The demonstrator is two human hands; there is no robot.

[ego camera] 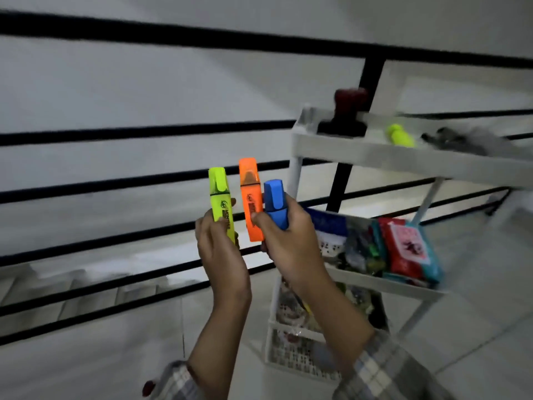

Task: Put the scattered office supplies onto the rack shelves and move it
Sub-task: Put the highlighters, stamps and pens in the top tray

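So I've got three highlighters up in front of me. My left hand (220,249) is wrapped around the yellow highlighter (220,203), cap pointing up. My right hand (291,241) is gripping two at once, the orange highlighter (250,197) and the blue highlighter (275,204), side by side and touching, also caps up. The white rack (403,160) sits just to the right of my hands, in front of a black railing (144,180). Top shelf has a stamp (344,116), another yellow marker (401,136) and some dark blurry stuff I can't make out. Middle shelf is packed, with a red packet (403,249) at the edge. Bottom basket (294,350) is full too, but it's too blurry to tell what's in there.
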